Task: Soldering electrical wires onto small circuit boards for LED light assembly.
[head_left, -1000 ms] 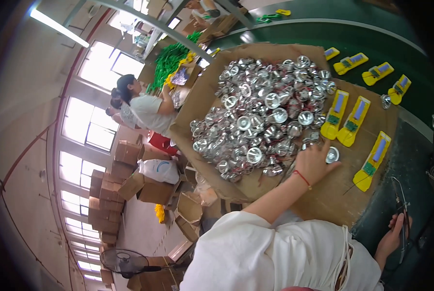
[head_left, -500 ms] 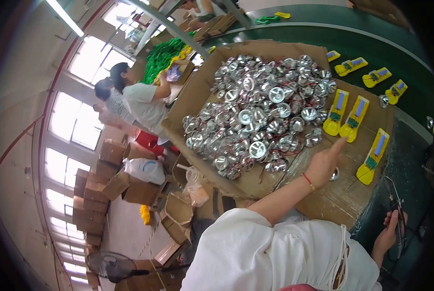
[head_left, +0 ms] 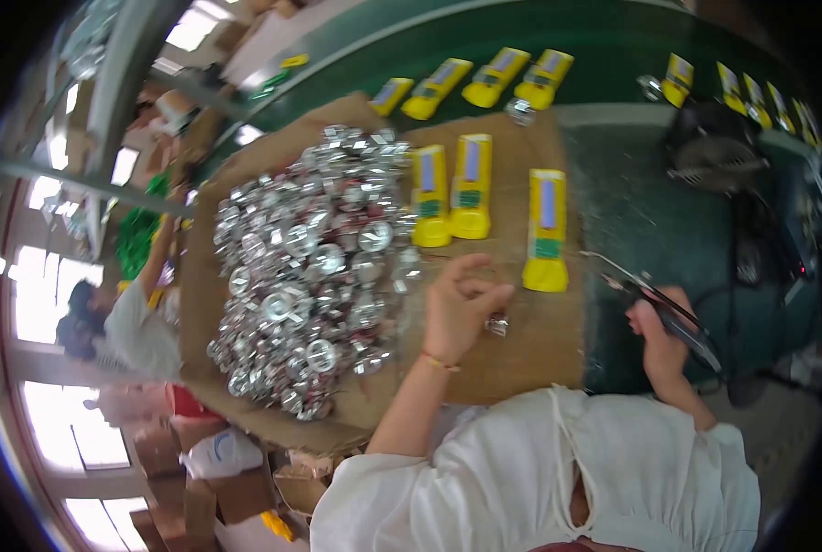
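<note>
Small silver reflector cup point(head_left: 496, 324) is sitting just below your left thumb, over the bare cardboard sheet point(head_left: 521, 354); whether it is resting there or hanging from your grip, can't tell. Your left hand point(head_left: 455, 317) is hovering beside it, fingers curling and thumb pointing toward the index finger; can't tell if the tips are meeting or pinching anything. Your right hand point(head_left: 661, 348) is keeping its fingers clamped around a black-handled tool point(head_left: 685, 338), its thin metal tip pointing up and left toward the nearest yellow piece point(head_left: 546, 230), not touching it. That piece is lying right of your left hand; two more, a left one point(head_left: 429, 196) and a middle one point(head_left: 472, 187), are lying side by side above it. All three are carrying a lilac block and a green board; any print is coming out too blurred to read. Left of them, a heap of reflectors point(head_left: 301, 267) is filling a cardboard box point(head_left: 197, 308). Beyond, more yellow pieces point(head_left: 496, 78) are lining the green belt point(head_left: 609, 78). Far left, a co-worker point(head_left: 142, 331) in white is reaching forward. Below, a white bag point(head_left: 222, 455) is showing a blue mark, unreadable.
</note>
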Demonstrator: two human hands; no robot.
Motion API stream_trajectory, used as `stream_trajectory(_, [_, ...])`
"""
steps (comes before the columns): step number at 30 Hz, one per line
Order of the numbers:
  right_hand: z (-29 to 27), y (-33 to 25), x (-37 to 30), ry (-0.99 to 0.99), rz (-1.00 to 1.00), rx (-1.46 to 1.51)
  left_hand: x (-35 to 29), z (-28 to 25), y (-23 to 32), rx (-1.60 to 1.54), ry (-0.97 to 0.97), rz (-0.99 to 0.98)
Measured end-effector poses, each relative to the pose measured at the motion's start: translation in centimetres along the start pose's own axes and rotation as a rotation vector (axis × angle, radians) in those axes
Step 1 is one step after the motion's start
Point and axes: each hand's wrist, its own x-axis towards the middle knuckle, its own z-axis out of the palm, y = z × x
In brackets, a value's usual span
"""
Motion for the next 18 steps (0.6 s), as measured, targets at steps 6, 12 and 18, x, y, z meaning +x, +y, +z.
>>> stream_trajectory(6, [1.0, 0.0, 1.1, -0.15, -0.235, -0.166, 0.9, 1.7, -0.4, 0.082, -0.001, -0.025])
stream_trajectory(12, [1.6, -0.2, 1.7, -0.132, -0.201, -0.167, 1.7, 2.7, -0.9, 0.39, 0.002, 0.067])
stream_trajectory(18, [1.9, 0.3, 2.1, -0.14, -0.164, -0.121, 2.3, 3.3, -1.3, 0.535, 0.015, 0.196])
